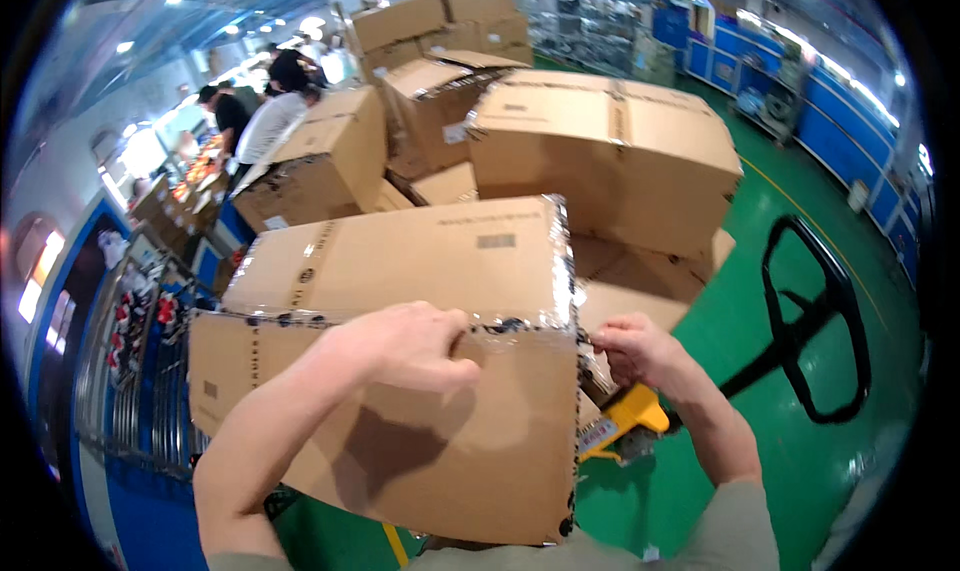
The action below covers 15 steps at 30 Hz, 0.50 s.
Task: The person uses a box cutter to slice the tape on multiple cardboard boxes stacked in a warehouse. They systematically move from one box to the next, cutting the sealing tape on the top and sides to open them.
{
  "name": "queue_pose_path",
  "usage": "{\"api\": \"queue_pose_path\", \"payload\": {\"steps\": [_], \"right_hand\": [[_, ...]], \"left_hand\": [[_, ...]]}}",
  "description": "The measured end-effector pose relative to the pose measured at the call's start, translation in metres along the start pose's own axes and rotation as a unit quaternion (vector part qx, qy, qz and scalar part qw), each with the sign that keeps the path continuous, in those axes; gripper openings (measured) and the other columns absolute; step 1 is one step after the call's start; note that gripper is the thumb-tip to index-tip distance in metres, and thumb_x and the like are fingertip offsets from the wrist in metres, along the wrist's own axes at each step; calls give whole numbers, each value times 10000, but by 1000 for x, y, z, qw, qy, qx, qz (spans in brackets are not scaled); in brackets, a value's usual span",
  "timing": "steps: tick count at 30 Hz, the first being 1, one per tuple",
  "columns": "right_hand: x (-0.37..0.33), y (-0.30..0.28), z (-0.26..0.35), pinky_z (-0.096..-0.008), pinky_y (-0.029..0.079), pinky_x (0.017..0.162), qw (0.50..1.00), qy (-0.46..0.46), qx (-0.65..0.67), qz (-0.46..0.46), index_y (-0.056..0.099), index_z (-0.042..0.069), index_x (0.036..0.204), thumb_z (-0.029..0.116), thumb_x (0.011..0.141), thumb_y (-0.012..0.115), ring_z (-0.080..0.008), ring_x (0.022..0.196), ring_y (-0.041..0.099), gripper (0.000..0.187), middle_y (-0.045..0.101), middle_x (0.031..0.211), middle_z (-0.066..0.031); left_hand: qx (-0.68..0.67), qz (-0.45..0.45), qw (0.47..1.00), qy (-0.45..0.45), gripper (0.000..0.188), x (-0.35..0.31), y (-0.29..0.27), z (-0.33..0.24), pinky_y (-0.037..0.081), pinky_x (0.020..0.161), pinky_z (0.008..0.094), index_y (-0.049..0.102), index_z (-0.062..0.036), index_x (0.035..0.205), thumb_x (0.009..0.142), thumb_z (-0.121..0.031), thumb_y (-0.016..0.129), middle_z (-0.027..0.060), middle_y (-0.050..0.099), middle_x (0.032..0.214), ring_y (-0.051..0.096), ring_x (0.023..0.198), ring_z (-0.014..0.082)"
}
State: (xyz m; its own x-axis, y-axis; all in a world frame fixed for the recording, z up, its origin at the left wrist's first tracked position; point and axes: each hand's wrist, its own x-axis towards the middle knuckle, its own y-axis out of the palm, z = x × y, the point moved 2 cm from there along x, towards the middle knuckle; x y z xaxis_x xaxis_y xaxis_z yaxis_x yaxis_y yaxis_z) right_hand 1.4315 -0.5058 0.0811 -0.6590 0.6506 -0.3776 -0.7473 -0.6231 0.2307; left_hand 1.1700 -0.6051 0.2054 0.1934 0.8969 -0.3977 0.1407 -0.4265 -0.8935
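Observation:
A large brown carton point(480, 421) fills the space in front of me, two of its faces meeting along a taped edge. Clear tape with black print runs along this edge and down the right end. Over the taped edge is my left hand point(415, 346), thumb apart from the bent forefinger; its other fingers are partly hidden. At the carton's right end, my right hand point(635, 349) has its fingers pinched together beside the taped corner. What lies between those fingertips is too small to make out.
More brown cartons point(610, 161) are piled behind. To the right, a pallet jack's black loop handle point(855, 341) rises over the green floor point(740, 501), its yellow part point(635, 411) close to the carton. Metal racking point(150, 401) stands left. Several people point(265, 131) work far left.

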Motion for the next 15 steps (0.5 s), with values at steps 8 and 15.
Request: {"api": "queue_pose_path", "payload": {"steps": [8,15], "right_hand": [[-39,1,-23,-243,329,414,997,-35,-13,-71,525,52,905,224,992,491,-75,429,387,196,430,546,25],[-35,29,-34,-251,279,384,995,-12,96,-35,511,69,939,233,996,484,-81,406,347,175,433,534,19]], "left_hand": [[-72,2,993,99,472,11,3,32,413,1014,369,636,56,808,708,-405,631,224,393,1458,461,1264,352],[10,-11,982,189,512,30,6,42,380,1054,394,701,19,957,691,-417,672,204,344,1483,408,1305,366]]}}
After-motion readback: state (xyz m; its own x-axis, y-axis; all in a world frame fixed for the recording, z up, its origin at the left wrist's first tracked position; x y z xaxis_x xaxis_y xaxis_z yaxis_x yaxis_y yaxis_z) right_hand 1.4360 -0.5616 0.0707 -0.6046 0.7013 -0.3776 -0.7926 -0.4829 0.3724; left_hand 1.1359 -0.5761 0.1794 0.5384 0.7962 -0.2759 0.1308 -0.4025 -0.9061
